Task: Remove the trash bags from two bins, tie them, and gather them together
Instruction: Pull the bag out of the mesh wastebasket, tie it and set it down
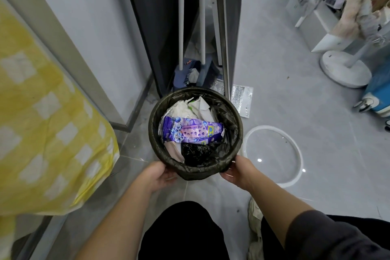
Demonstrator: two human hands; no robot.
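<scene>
Sitting at the centre of the frame on the grey floor (274, 95), the round bin (195, 175) is wearing a dark trash bag (229, 131) folded over its rim. The bag is holding a purple wrapper (190, 133), white paper and a crumpled black film. The left hand (160, 175) and right hand (238, 170) are cupping the near rim from either side, fingers curling under it. A white ring (299, 154) is lying just right of the bin.

Single head-worn wide-angle view, aimed forward and steeply down, floor (274, 82) seen from above, round bin (195, 133) framed close at centre, left hand (157, 175) and right hand (239, 172) entering from the lower edge, no second view offered for overlap.
</scene>
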